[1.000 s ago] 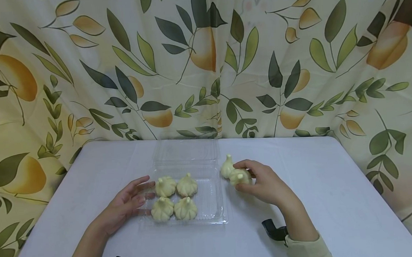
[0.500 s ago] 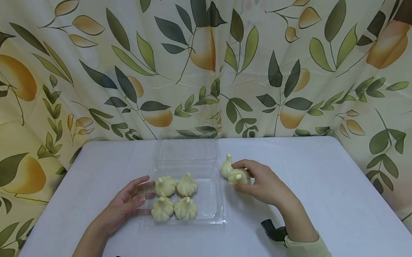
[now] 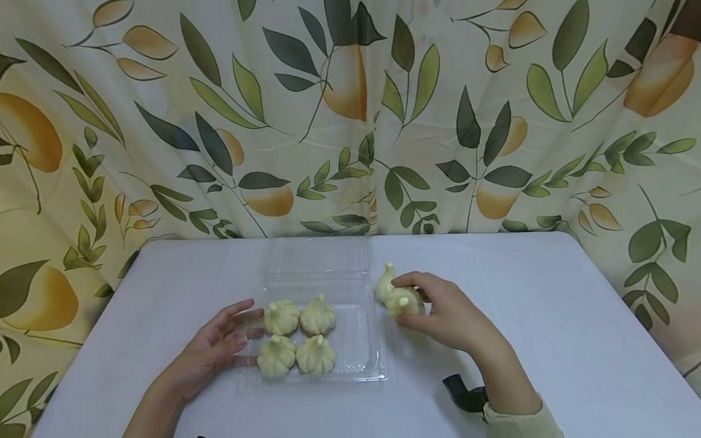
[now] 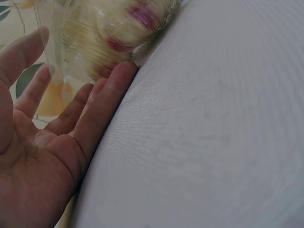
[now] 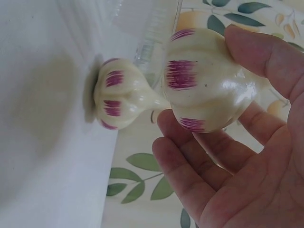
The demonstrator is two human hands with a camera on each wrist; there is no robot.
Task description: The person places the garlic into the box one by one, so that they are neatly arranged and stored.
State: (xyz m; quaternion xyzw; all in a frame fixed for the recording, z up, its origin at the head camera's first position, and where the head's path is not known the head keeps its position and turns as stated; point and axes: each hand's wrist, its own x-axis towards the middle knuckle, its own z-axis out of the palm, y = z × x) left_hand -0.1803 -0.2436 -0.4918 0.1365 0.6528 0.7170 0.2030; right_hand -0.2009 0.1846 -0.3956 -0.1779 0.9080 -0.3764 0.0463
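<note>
A clear plastic clamshell box [image 3: 358, 339] stands on the table with its lid open toward the back. Several garlic bulbs fill its left part, one of them a front bulb [image 3: 316, 356]. At the box's left wall, my left hand [image 3: 220, 347] has its fingers extended against the plastic. My right hand [image 3: 449, 310] pinches a garlic bulb [image 5: 204, 80] between thumb and fingers, right of the box. In the right wrist view this bulb is raised off the table and shows purple streaks. Another garlic bulb [image 5: 121, 94] rests on the table just behind it.
A white cloth covers the table [image 3: 511, 289]. A patterned curtain [image 3: 334, 146] hangs behind and around it. Black wrist devices show on both forearms, such as the right wrist device [image 3: 465, 394].
My right hand has shifted slightly left toward the box with the garlic bulb in its grip. The left hand, the box and its bulbs stay where they were.
</note>
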